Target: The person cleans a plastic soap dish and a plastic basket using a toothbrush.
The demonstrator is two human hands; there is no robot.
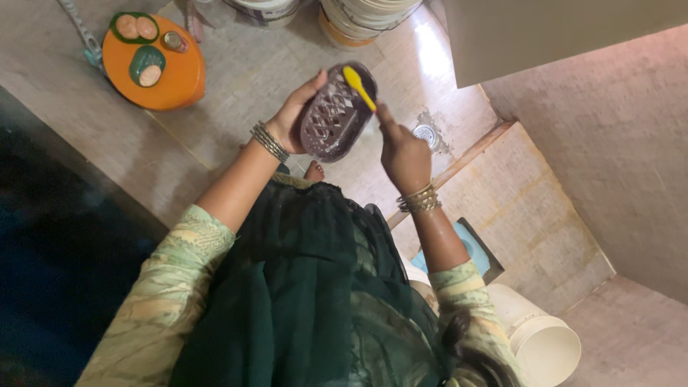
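Note:
My left hand (292, 115) grips a dark purple oval soap dish (333, 115) with a lattice of cut-out holes, holding it by its left edge with the underside turned toward me. My right hand (401, 154) holds a yellow brush (358, 86) by its handle, and the brush head rests on the upper part of the dish. Both wrists wear metal bangles. A dark green scarf and patterned green sleeves fill the lower part of the view.
An orange round stool (183, 75) at the upper left carries green soap dishes with soap bars. Buckets (358, 18) stand at the top. A floor drain (426, 132) lies right of my hands, a white bucket (545, 344) at the lower right, and a blue object (476, 247) beside a raised step.

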